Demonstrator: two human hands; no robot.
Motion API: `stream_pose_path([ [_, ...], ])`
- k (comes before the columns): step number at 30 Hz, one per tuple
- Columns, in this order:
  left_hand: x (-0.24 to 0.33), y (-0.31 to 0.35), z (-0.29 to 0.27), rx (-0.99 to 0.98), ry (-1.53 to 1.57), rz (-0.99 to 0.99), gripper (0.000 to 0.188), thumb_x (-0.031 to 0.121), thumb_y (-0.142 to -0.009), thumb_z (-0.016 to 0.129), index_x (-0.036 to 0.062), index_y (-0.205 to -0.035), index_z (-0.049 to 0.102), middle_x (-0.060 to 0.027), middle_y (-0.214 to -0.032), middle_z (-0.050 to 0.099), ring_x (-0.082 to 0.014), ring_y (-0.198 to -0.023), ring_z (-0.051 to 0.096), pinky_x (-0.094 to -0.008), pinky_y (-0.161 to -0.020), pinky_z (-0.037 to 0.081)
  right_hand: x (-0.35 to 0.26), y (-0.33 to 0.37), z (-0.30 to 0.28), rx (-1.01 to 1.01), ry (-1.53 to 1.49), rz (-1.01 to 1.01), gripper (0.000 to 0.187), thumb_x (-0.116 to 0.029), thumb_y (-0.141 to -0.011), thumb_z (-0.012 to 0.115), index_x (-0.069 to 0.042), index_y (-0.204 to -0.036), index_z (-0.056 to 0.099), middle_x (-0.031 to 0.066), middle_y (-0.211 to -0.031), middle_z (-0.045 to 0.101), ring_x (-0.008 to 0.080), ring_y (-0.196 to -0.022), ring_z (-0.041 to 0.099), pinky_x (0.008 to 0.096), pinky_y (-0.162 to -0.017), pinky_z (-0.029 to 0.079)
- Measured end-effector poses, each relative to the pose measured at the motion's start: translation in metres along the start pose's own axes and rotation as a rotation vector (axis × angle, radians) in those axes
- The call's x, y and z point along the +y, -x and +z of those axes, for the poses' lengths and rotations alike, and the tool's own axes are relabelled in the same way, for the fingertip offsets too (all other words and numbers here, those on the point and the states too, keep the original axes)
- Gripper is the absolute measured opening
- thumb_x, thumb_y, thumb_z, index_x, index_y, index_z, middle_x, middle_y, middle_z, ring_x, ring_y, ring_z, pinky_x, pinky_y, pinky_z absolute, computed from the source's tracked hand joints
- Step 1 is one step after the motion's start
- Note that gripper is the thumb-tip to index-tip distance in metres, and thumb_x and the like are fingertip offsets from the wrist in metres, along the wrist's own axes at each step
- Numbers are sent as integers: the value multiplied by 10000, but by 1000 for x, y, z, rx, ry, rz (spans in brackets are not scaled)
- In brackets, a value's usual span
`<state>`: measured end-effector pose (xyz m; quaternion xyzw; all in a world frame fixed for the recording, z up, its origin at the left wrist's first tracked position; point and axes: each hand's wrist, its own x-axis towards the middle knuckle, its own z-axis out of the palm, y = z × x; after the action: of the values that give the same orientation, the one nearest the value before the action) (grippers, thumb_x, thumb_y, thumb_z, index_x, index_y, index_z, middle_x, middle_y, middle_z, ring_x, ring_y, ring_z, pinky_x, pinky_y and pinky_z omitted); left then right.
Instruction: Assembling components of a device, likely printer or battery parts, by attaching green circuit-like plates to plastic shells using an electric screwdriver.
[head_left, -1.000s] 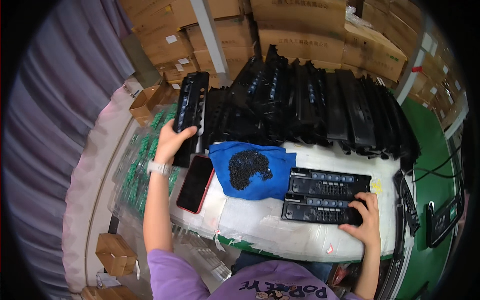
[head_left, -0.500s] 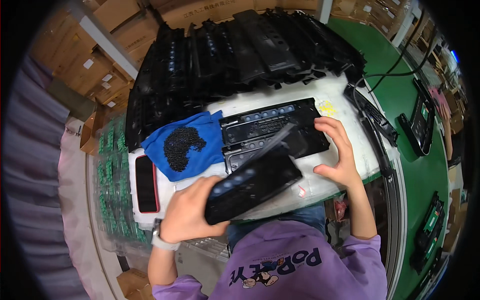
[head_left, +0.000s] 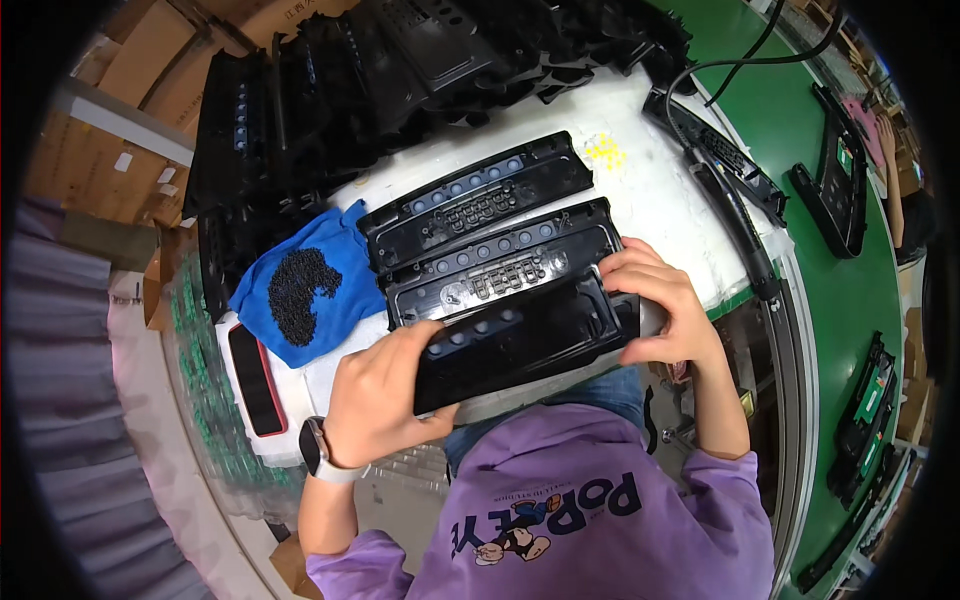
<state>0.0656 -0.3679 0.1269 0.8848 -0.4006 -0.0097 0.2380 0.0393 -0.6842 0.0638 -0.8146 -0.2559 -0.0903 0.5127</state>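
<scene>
You are gripping a long black plastic panel [head_left: 525, 340] at both ends, holding it slantwise just above the near edge of the white work surface [head_left: 660, 190] and close to your body. Your left hand [head_left: 385, 395] is closing around the panel's lower left end, fingers curling over its top edge and thumb tucked beneath, with a watch [head_left: 318, 452] sitting on that wrist. Your right hand [head_left: 660, 305] is clasping the upper right end, fingers wrapping over the corner. The panel is partly covering a second black panel [head_left: 500, 270] lying flat on the white surface, its row of round holes and small key openings facing up, and a third black panel [head_left: 475, 195] is lying just beyond that one, parallel to it. To your left, a blue cloth [head_left: 330, 250] is lying on the surface, carrying a heap of small black parts [head_left: 300, 295]. Nearer the left edge, a dark phone with a red rim [head_left: 255, 380] is lying flat. A large stack of black panels [head_left: 400, 70] is filling the far side of the bench, with cardboard boxes [head_left: 100, 150] behind it on the left. On your right, a green conveyor [head_left: 830, 280] is carrying more black parts.
</scene>
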Motion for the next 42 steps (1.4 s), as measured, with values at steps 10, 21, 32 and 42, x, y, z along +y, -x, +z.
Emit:
stream_pose_path([
  [10, -20, 47, -27, 253, 326, -283, 873, 229, -479, 793, -83, -1216, 445, -164, -1008, 621, -236, -921, 628, -319, -846, 465, -13, 13, 3, 109, 404, -258, 294, -66, -497, 691, -28, -775, 605, 76, -807, 552, 271, -786, 573, 371, -659, 471],
  [21, 6, 58, -25, 84, 282, -241, 770, 211, -493, 796, -68, -1146, 498, -206, -1060, 612, -288, -988, 627, -352, -856, 484, -22, 2, 24, 47, 571, -59, 367, -246, -508, 772, -90, -811, 635, 35, -810, 511, 224, -752, 514, 317, -592, 421],
  [32, 28, 10, 38, -193, 39, 7, 747, 158, -600, 738, -103, -1225, 422, -296, -1370, 315, -424, -1305, 298, -451, -1056, 308, 7, 2, -3, 290, -22, 267, 107, -65, -801, 607, 4, -861, 661, 89, -896, 612, 160, -833, 570, 263, -724, 446],
  [42, 20, 9, 50, -217, -165, 35, 891, 467, -689, 672, -1, -1364, 329, -161, -1446, 303, -346, -1359, 238, -581, -1028, 231, -52, -4, 31, -114, 465, -87, 541, -305, -517, 782, -75, -989, 651, 104, -1057, 569, 298, -1040, 536, 468, -901, 384],
])
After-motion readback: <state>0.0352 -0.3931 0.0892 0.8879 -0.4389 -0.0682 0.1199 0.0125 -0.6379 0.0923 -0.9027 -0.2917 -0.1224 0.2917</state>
